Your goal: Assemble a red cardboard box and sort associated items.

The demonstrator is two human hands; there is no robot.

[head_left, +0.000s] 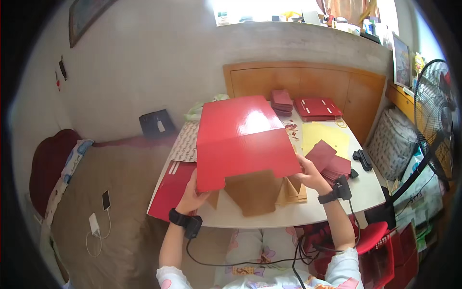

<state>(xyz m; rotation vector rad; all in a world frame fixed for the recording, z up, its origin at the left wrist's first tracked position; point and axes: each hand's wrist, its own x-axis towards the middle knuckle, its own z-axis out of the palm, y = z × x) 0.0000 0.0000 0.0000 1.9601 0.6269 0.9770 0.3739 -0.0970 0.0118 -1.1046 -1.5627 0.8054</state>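
Note:
A large, glossy red cardboard box blank [236, 154] is raised above the white table [365, 188], creased across its middle. Plain brown cardboard flaps [250, 192] show below its near edge. My left hand [192, 196] grips the near left corner, its fingers partly behind the board. At the near right corner, my right hand [310, 174] holds the board between thumb and fingers. Flat red board [172, 195] lies at the table's left side, close to my left hand. Dark red card pieces [337, 168] lie in a loose pile just beyond my right hand.
Behind stand a dark red card stack [281, 102] and folded red boards [317, 109]. A yellow sheet [327, 137] and a black tool-like object [363, 160] lie at right. A black fan [435, 115] stands beyond the table's right edge; a bed [130, 192] is left.

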